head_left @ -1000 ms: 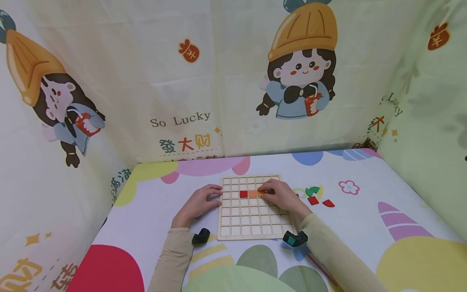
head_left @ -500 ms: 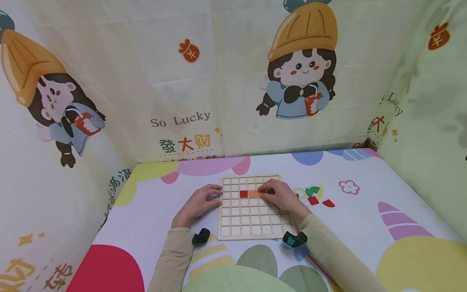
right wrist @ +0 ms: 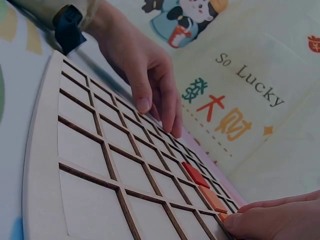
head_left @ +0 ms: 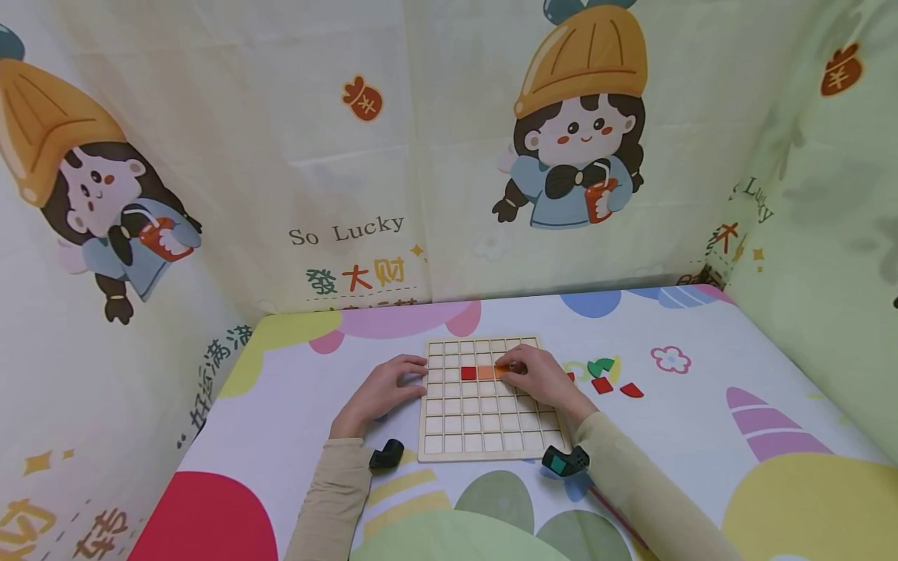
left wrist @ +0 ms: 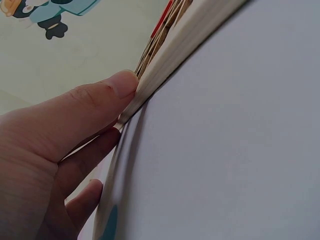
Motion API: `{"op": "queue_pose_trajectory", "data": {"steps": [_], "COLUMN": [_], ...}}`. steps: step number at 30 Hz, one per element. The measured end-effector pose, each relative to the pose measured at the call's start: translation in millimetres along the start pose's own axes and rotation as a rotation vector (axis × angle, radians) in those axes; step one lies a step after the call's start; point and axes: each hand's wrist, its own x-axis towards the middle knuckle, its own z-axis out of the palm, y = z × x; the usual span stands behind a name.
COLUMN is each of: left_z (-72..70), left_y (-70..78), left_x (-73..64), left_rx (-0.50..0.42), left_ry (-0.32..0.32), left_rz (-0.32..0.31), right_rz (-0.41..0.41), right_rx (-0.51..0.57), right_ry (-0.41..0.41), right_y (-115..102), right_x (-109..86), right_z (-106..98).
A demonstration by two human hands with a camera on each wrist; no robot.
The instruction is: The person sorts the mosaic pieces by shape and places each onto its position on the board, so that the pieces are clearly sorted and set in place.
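A wooden grid board (head_left: 463,457) lies on the table. One row holds a red square tile (head_left: 468,373), a light orange square tile (head_left: 486,372) and, beside it, a deeper orange tile (head_left: 500,373). My right hand (head_left: 540,375) has thumb and forefinger on that last tile, pinching it at its cell; the fingers cover much of it. In the right wrist view, the right thumb (right wrist: 260,220) overlaps the orange tile's corner. My left hand (head_left: 382,386) rests against the board's left edge, its thumb (left wrist: 120,85) and fingertips touching the side.
Right of the board lie green pieces (head_left: 599,367), a red square (head_left: 602,386) and a red quarter-round piece (head_left: 632,390). Black wrist cameras (head_left: 387,454) sit on both sleeves. A patterned cloth (head_left: 365,164) hangs behind the table.
Both hands and the board stay in the same place, with the right fingers at the orange tile throughout. The cloth at the left has shifted slightly leftward.
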Motion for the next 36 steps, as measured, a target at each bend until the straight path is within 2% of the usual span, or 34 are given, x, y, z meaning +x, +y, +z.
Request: {"op": "queue_pose_trajectory", "data": {"steps": [16, 23, 30, 36], "left_z": [0.2, 1.0, 0.9, 0.3], "left_y": [2.4, 1.3, 0.8, -2.0], "left_x": [-0.7, 0.4, 0.2, 0.0], "left_rx": [-0.004, -0.001, -0.001, 0.011], "left_ry": [-0.005, -0.003, -0.001, 0.009], "left_rz": [-0.029, -0.019, -0.019, 0.007], "right_rz": [0.021, 0.066, 0.151, 0.193], "right_rx": [0.015, 0.061, 0.096, 0.058], "right_ry": [0.007, 0.030, 0.041, 0.060], "right_y": [0.7, 3.0, 8.6, 21.3], "right_x": [-0.2, -4.9, -21.7, -46.5], "right_z": [-1.4, -9.2, -25.4, -47.4]}}
